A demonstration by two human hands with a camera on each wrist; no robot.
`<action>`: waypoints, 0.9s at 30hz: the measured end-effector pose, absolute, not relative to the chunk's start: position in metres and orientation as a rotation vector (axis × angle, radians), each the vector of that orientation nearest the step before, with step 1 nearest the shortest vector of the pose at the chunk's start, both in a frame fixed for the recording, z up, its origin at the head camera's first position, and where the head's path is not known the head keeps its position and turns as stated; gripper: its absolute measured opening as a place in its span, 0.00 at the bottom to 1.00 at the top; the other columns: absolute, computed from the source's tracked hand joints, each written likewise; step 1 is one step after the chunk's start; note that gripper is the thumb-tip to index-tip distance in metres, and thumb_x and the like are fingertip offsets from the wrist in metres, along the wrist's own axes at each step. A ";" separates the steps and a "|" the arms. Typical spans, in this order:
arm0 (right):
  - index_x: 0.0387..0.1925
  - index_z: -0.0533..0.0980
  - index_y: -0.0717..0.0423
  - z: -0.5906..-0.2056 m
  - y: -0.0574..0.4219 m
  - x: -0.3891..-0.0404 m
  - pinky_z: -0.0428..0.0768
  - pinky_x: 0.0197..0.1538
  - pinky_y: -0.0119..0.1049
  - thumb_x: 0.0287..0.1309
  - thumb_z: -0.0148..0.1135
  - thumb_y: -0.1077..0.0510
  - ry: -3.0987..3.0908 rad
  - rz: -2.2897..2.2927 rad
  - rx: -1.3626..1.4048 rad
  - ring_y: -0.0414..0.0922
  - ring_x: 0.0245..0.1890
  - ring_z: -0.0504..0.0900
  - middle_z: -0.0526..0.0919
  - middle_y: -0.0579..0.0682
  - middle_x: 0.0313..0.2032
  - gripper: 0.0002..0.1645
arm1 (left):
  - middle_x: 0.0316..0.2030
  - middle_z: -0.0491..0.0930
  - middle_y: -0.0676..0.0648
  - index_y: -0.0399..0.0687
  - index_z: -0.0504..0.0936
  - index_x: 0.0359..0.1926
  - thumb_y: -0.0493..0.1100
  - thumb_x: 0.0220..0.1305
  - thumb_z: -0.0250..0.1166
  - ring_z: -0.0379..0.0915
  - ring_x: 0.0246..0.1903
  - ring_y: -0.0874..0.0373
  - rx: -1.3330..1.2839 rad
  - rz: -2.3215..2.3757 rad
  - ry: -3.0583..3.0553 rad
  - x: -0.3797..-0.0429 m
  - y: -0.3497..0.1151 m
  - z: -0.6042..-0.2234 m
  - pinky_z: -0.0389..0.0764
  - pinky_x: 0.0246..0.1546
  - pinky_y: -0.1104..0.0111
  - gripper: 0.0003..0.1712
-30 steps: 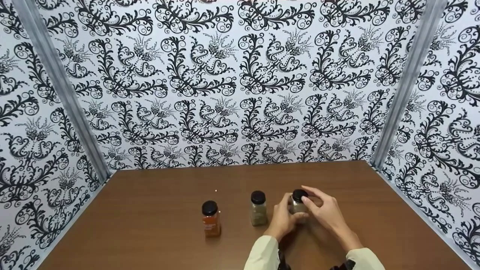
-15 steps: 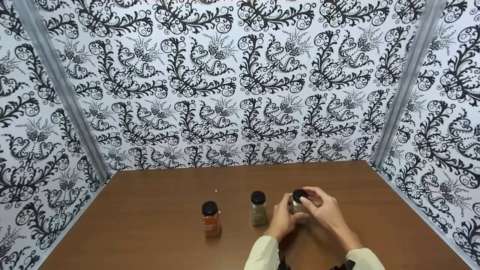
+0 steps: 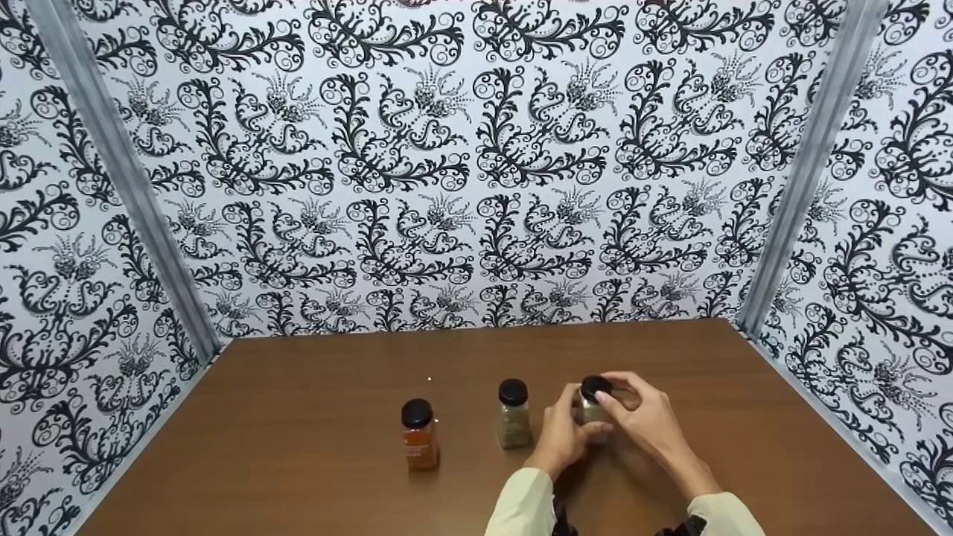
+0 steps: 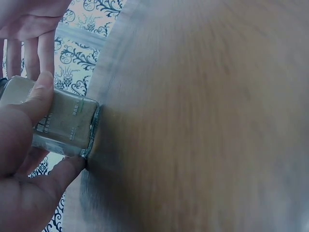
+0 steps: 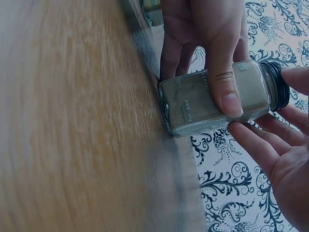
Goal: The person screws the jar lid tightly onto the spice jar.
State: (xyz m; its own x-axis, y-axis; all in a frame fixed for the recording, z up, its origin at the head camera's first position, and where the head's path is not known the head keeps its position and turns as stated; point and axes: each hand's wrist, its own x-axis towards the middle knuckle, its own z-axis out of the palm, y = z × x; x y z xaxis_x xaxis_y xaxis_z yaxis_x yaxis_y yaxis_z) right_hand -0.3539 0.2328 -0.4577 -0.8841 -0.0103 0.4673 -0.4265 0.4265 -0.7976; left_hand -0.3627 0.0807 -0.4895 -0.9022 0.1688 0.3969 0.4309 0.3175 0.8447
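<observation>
A square glass spice jar (image 3: pixel 590 411) of greyish-beige powder stands upright on the brown table, right of centre. My left hand (image 3: pixel 560 433) grips its body from the left, the thumb lying across the printed front in the right wrist view. My right hand (image 3: pixel 651 420) pinches the jar's black lid (image 5: pixel 276 84) between thumb and fingers. The lid sits on the jar's neck. In the left wrist view the base of the jar (image 4: pixel 72 113) meets the tabletop, with part of its body hidden behind the left thumb.
Just left of my left hand stands a jar of green-brown powder (image 3: pixel 514 428) with a black lid. Farther left is a jar of orange-red powder (image 3: pixel 421 449), also black-lidded. Black-and-white patterned walls (image 3: pixel 476 186) enclose the table (image 3: pixel 313 417) at the back and sides.
My right thumb and fingers have shifted slightly round the lid. The left hand and all the jars have stayed in place.
</observation>
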 end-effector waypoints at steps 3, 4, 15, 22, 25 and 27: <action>0.53 0.81 0.55 -0.458 0.233 -0.354 0.83 0.47 0.24 0.60 0.70 0.60 -2.292 1.463 0.364 0.47 0.48 0.88 0.88 0.56 0.49 0.19 | 0.47 0.87 0.46 0.51 0.76 0.54 0.44 0.51 0.77 0.84 0.43 0.61 -0.553 -1.628 -2.339 -0.362 0.081 -0.489 0.81 0.41 0.75 0.29; 0.54 0.81 0.55 -0.458 0.233 -0.354 0.83 0.46 0.24 0.60 0.69 0.60 -2.294 1.462 0.364 0.46 0.47 0.88 0.87 0.56 0.49 0.19 | 0.47 0.87 0.46 0.51 0.76 0.54 0.44 0.51 0.77 0.84 0.43 0.61 -0.548 -1.634 -2.340 -0.362 0.081 -0.489 0.81 0.41 0.75 0.29; 0.52 0.82 0.52 -0.458 0.234 -0.354 0.84 0.43 0.26 0.61 0.69 0.59 -2.303 1.466 0.353 0.48 0.45 0.88 0.87 0.57 0.49 0.16 | 0.47 0.87 0.45 0.52 0.76 0.54 0.43 0.52 0.78 0.83 0.45 0.59 -0.545 -1.578 -2.350 -0.364 0.082 -0.490 0.81 0.44 0.73 0.29; 0.54 0.81 0.52 -0.458 0.234 -0.355 0.83 0.46 0.26 0.62 0.69 0.59 -2.298 1.466 0.363 0.45 0.46 0.88 0.88 0.55 0.49 0.19 | 0.48 0.87 0.47 0.53 0.76 0.54 0.44 0.52 0.78 0.83 0.46 0.60 -0.524 -1.585 -2.361 -0.364 0.081 -0.492 0.81 0.44 0.73 0.29; 0.56 0.81 0.51 -0.458 0.235 -0.354 0.83 0.45 0.26 0.64 0.67 0.59 -2.310 1.471 0.370 0.49 0.47 0.88 0.87 0.57 0.51 0.19 | 0.48 0.87 0.47 0.53 0.76 0.54 0.44 0.52 0.78 0.83 0.46 0.60 -0.524 -1.592 -2.362 -0.364 0.082 -0.491 0.81 0.44 0.73 0.29; 0.56 0.81 0.52 -0.457 0.236 -0.353 0.83 0.44 0.26 0.64 0.66 0.59 -2.314 1.485 0.371 0.51 0.48 0.88 0.86 0.58 0.52 0.19 | 0.47 0.87 0.46 0.52 0.76 0.54 0.44 0.52 0.78 0.84 0.46 0.59 -0.530 -1.586 -2.361 -0.363 0.082 -0.490 0.81 0.44 0.73 0.29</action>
